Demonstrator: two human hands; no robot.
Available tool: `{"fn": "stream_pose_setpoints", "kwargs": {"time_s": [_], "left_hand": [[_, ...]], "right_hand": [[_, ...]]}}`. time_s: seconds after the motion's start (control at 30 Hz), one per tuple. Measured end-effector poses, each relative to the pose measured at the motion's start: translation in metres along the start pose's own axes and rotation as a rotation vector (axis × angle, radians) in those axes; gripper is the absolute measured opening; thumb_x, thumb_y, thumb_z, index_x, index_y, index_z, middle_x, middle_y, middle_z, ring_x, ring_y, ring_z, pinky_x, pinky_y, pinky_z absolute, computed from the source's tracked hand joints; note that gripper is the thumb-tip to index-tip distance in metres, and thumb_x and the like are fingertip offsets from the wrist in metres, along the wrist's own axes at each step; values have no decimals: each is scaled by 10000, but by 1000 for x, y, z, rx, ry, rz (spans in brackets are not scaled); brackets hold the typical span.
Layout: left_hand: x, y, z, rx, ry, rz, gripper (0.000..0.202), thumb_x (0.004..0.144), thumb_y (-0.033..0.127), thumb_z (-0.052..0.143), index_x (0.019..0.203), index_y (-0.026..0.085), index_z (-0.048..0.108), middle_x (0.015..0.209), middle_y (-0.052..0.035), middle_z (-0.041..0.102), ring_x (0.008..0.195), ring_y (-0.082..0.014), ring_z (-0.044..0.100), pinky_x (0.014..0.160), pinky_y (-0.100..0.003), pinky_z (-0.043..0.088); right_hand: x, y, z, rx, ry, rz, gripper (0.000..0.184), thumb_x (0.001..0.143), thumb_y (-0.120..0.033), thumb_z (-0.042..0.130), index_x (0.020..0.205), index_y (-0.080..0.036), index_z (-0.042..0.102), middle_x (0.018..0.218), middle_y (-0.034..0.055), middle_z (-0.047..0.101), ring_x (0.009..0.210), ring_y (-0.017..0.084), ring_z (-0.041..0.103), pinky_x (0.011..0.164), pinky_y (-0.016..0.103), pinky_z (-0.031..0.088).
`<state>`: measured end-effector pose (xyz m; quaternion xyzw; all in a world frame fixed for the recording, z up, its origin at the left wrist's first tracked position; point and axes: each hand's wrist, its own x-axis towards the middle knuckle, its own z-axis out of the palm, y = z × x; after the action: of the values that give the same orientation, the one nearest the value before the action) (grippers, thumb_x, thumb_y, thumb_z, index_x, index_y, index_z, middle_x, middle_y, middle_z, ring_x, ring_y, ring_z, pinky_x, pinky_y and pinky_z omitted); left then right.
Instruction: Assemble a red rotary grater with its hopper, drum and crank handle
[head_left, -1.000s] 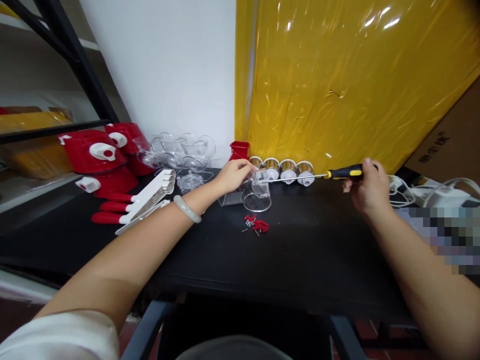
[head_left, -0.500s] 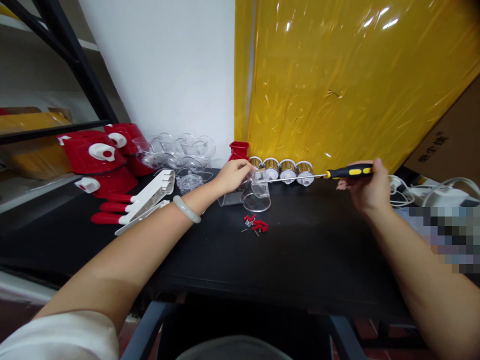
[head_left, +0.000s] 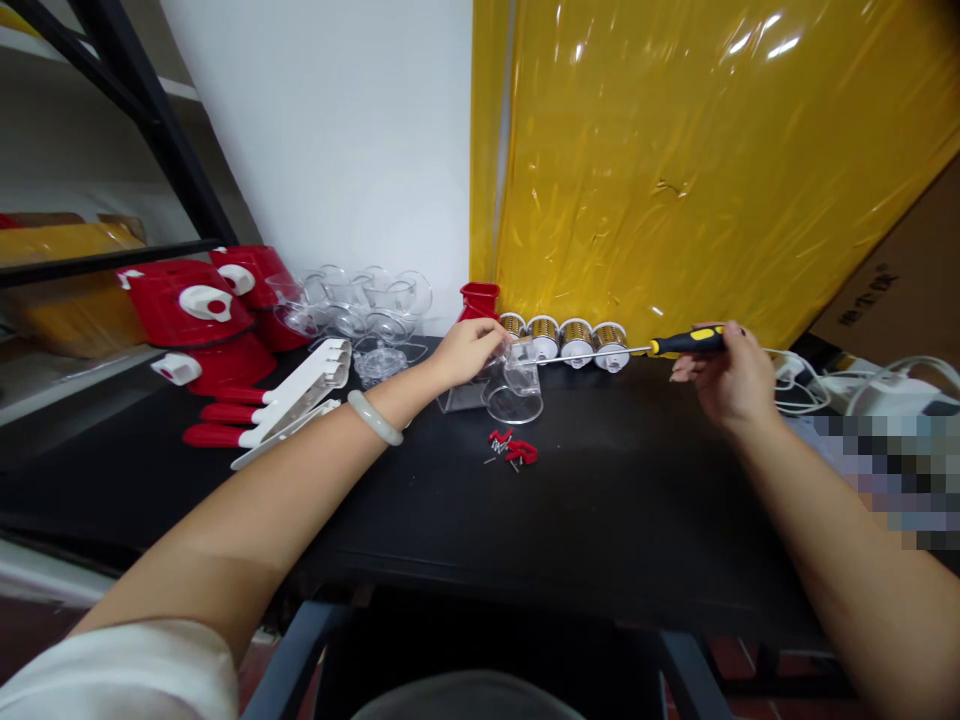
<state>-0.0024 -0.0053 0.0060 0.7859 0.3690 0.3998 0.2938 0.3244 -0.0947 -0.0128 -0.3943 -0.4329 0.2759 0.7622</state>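
Observation:
My left hand [head_left: 471,350] is closed on a clear plastic housing [head_left: 513,396] that rests on the black table. In my right hand [head_left: 733,378] is a screwdriver [head_left: 686,342] with a black and yellow handle, held roughly level. Its long shaft points left, and the tip meets the upper part of the clear housing; the exact contact point is too small to make out. Just in front of the housing lie small red plastic parts [head_left: 522,452] and several loose screws [head_left: 497,446].
Behind the housing stand several metal grater drums [head_left: 576,340] and a red hopper [head_left: 478,298]. To the left are red machine bodies [head_left: 196,312], more clear housings [head_left: 367,300] and red-and-white handles [head_left: 289,398]. White cables [head_left: 806,385] lie at the right.
My right hand has shifted its grip on the screwdriver handle, its fingers turning around the end. The left hand and the clear housing stay in place.

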Motion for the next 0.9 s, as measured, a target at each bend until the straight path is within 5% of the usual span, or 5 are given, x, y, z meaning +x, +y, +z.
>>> {"fn": "stream_pose_setpoints", "kwargs": {"time_s": [0.4, 0.9], "left_hand": [[-1, 3, 0, -8, 0, -17, 237, 820, 211, 477, 834, 150, 705, 723, -29, 667, 601, -127, 559, 585, -262, 412], [0, 0, 0, -2, 1, -11, 251, 815, 236, 479, 845, 147, 712, 716, -25, 669, 598, -129, 560, 582, -258, 411]], "right_hand": [[1, 3, 2, -69, 44, -117, 550, 671, -714, 668, 809, -230, 445, 450, -78, 539, 316, 116, 481, 307, 212, 415], [2, 3, 2, -40, 63, -119, 552, 726, -744, 586, 765, -201, 493, 494, -53, 562, 324, 118, 490, 297, 237, 409]]}}
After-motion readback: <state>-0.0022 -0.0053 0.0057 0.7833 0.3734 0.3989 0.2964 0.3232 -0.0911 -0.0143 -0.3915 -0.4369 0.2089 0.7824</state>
